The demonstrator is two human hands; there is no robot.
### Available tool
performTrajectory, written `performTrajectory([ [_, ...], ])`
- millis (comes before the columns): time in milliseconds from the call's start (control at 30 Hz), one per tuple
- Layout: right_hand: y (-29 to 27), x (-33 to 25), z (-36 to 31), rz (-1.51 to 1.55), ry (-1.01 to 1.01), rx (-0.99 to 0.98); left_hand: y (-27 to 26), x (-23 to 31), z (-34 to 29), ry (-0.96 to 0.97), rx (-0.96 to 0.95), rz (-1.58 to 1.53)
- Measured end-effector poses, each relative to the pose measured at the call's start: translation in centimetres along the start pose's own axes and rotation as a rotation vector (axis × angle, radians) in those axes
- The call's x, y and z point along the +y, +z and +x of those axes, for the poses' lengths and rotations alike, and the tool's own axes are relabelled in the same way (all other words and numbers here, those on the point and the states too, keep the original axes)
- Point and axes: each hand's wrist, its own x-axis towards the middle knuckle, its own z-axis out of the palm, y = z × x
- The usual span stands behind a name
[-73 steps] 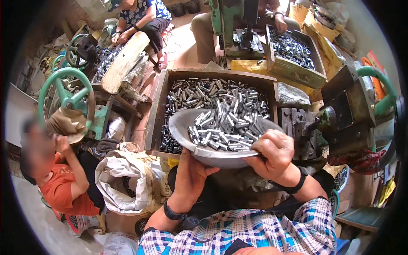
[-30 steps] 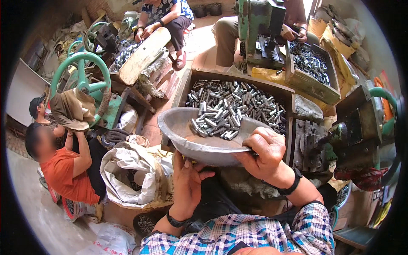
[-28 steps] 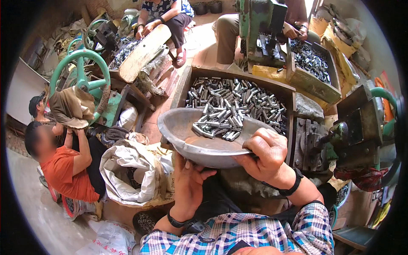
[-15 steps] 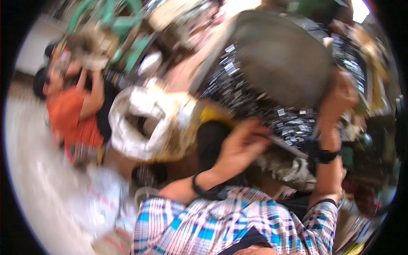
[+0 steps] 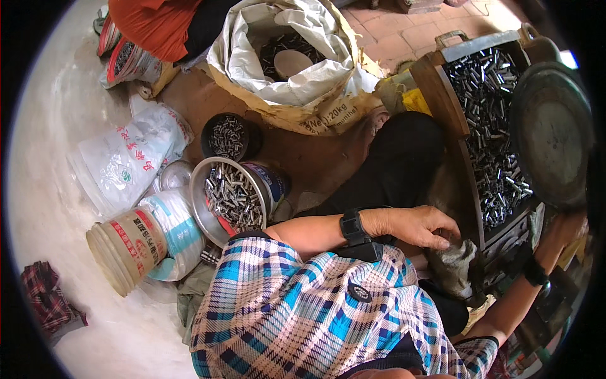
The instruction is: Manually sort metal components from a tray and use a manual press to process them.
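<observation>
Left hand (image 5: 413, 226) fingers spread, resting on grey rag (image 5: 451, 268); right hand (image 5: 565, 227) under pan (image 5: 549, 132), grip unclear.

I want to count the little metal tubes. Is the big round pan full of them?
No. The round pan shows a bare surface with no tubes on it, while the metal tubes lie in the wooden crate beneath.

A wooden crate full of short metal tubes (image 5: 489, 136) is standing at the right, with a round metal pan (image 5: 550, 134) lying over its right side. The left hand (image 5: 413, 226) is resting just left of the crate's near corner, on a grey rag (image 5: 453, 268). An open white woven sack (image 5: 297, 60) is sitting behind, and left of it a metal bowl of tubes (image 5: 228, 197) is lying beside a tipped plastic tub (image 5: 129, 245).
</observation>
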Motion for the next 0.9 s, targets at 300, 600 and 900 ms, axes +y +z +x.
performTrajectory([
  [300, 2.1, 0.7, 0.1, -0.057, -0.059, -0.046, -0.2, -1.0, -0.2, -0.019, 0.071, 0.055],
  [600, -4.7, -4.3, 2.5, 0.262, 0.388, -0.006, -0.1, -1.2, 1.4, -0.336, 0.114, -0.224],
  [900, -11.0, -8.1, 2.2, 1.373, 1.122, 0.370, 0.1, -0.3, 2.3, -0.376, 0.115, -0.133],
])
